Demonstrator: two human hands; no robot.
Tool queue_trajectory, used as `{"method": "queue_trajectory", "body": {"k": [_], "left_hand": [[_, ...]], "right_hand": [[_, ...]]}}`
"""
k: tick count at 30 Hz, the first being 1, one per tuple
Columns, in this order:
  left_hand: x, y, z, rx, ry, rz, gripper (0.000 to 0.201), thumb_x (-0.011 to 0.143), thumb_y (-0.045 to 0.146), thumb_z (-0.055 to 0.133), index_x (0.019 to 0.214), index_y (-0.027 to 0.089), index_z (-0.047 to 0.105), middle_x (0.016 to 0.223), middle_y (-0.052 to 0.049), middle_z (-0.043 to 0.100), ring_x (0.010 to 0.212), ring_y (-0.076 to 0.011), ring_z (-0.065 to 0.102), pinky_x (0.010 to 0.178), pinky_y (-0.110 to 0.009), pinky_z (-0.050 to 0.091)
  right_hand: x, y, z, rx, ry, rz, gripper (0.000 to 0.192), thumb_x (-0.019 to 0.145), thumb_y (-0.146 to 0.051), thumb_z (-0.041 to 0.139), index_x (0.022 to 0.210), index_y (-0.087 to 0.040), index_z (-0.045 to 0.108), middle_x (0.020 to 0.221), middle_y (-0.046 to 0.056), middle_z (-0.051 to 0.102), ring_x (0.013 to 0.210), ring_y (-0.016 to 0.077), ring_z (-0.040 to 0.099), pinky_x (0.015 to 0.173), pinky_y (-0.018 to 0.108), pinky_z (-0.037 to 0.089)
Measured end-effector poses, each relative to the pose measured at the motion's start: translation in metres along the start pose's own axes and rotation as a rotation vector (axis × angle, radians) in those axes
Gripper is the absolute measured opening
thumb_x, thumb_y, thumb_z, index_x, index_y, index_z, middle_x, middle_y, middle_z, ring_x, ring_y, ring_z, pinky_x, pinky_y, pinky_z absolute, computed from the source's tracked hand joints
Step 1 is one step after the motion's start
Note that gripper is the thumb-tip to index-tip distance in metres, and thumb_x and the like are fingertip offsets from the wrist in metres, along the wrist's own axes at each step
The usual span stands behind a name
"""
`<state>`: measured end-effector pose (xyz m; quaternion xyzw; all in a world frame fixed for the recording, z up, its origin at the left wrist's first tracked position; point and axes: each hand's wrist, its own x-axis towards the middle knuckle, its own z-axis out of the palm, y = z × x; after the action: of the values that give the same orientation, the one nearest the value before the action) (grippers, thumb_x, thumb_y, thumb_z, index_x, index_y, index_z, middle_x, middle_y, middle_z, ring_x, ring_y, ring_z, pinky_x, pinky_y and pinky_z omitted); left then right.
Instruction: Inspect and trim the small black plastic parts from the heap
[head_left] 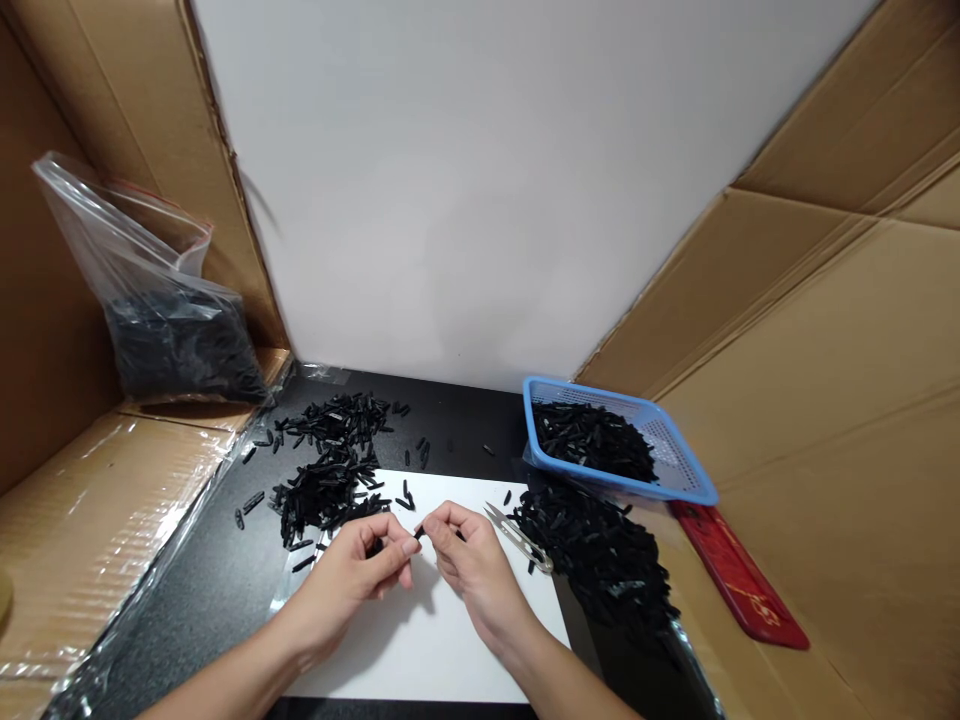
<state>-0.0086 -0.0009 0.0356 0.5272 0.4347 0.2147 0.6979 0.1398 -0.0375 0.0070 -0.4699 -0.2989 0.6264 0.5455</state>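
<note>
Over a white sheet [420, 640], my left hand [364, 562] and my right hand [469, 565] meet, fingertips close together. Both pinch one small black elongated piece [419, 532] between thumb and forefinger. Something dark shows within the curled fingers of each hand, too hidden to name. Just right of my right hand lies a pair of silver thread snips [519, 540], blades pointing up and left. Loose piles of similar black pieces [326, 490] spread beyond my left hand. A larger heap of black pieces [600, 550] lies to the right of the snips.
A blue plastic basket [690, 465] with black pieces stands at the back right. Beside it lies a red flat object [742, 580]. A clear zip bag [180, 335] of dark contents leans at the left. Cardboard walls [847, 330] and a white back panel [465, 200] enclose the dark tabletop [202, 570].
</note>
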Motion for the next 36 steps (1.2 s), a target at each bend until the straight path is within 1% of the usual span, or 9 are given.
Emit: {"method": "queue_trajectory", "body": {"k": [4,9,15,17,20,23,27,31,36], "left_hand": [[-0.001,0.0023,0.0006,-0.014,-0.011,-0.007,0.035,0.078,0.048,0.066,0.064,0.018,0.054,0.057,0.003,0.057,0.05,-0.0089,0.032,0.05,-0.023,0.021],[-0.0005,0.0018,0.0002,-0.017,-0.008,-0.004,0.035,0.078,0.047,0.068,0.063,0.018,0.053,0.058,0.003,0.058,0.051,-0.0092,0.032,0.05,-0.023,0.022],[0.0001,-0.0006,-0.0007,0.013,-0.015,0.017,0.033,0.08,0.045,0.065,0.064,0.018,0.054,0.059,0.003,0.056,0.053,-0.01,0.034,0.051,-0.023,0.022],[-0.0006,-0.0002,-0.0008,-0.031,-0.023,-0.003,0.028,0.08,0.043,0.065,0.07,0.018,0.056,0.062,0.003,0.057,0.055,-0.0102,0.036,0.052,-0.023,0.023],[-0.0013,0.0011,-0.001,-0.167,-0.008,-0.042,0.014,0.079,0.031,0.062,0.087,0.019,0.059,0.075,0.001,0.063,0.063,-0.0122,0.044,0.059,-0.024,0.031],[-0.0011,0.0011,-0.0008,-0.255,0.008,-0.049,0.017,0.075,0.021,0.061,0.092,0.018,0.06,0.084,-0.002,0.064,0.071,-0.0138,0.05,0.066,-0.026,0.036],[-0.0002,-0.0008,-0.0001,-0.287,-0.017,-0.035,0.024,0.078,0.033,0.067,0.094,0.017,0.06,0.079,-0.002,0.063,0.067,-0.0134,0.05,0.065,-0.027,0.037],[0.0,-0.0024,-0.0008,-0.261,-0.056,-0.064,0.038,0.077,0.046,0.069,0.1,0.017,0.058,0.078,-0.002,0.065,0.062,-0.012,0.048,0.057,-0.025,0.031],[0.001,-0.0046,-0.0018,-0.249,-0.072,-0.104,0.036,0.08,0.046,0.066,0.101,0.018,0.056,0.07,0.002,0.062,0.054,-0.0093,0.039,0.056,-0.024,0.024]], "right_hand": [[-0.0006,-0.0024,0.0008,0.047,0.019,0.007,0.043,0.076,-0.059,0.067,0.072,-0.017,0.056,0.046,-0.013,0.023,0.043,0.0062,0.01,0.042,0.024,0.006],[-0.0017,-0.0048,0.0017,0.064,0.032,0.006,0.037,0.078,-0.054,0.068,0.081,-0.018,0.057,0.048,-0.013,0.024,0.044,0.0069,0.009,0.043,0.024,0.005],[-0.0007,-0.0035,0.002,0.011,0.023,-0.002,0.036,0.073,-0.049,0.074,0.071,-0.017,0.057,0.05,-0.011,0.029,0.044,0.0059,0.014,0.042,0.024,0.007],[-0.0001,-0.004,0.0012,0.001,0.038,-0.002,0.035,0.071,-0.047,0.076,0.068,-0.017,0.057,0.05,-0.01,0.031,0.044,0.0056,0.015,0.042,0.024,0.007],[0.0005,-0.006,-0.0002,0.02,0.071,-0.01,0.035,0.07,-0.048,0.076,0.069,-0.017,0.059,0.049,-0.011,0.031,0.043,0.0053,0.015,0.042,0.024,0.007],[0.0005,-0.0081,-0.0011,0.038,0.093,-0.01,0.035,0.069,-0.047,0.076,0.069,-0.017,0.059,0.048,-0.011,0.029,0.043,0.0053,0.013,0.042,0.024,0.007],[0.0001,-0.0087,-0.0014,0.053,0.093,-0.016,0.035,0.07,-0.046,0.076,0.068,-0.018,0.056,0.049,-0.012,0.028,0.043,0.0055,0.013,0.042,0.024,0.007],[0.0004,-0.0082,-0.0021,0.041,0.089,-0.032,0.035,0.071,-0.046,0.075,0.067,-0.018,0.055,0.05,-0.011,0.029,0.044,0.0058,0.014,0.042,0.024,0.008],[0.0011,-0.0068,-0.0026,0.057,0.088,-0.029,0.037,0.07,-0.046,0.077,0.067,-0.018,0.053,0.051,-0.011,0.028,0.044,0.0057,0.013,0.042,0.024,0.008]]}}
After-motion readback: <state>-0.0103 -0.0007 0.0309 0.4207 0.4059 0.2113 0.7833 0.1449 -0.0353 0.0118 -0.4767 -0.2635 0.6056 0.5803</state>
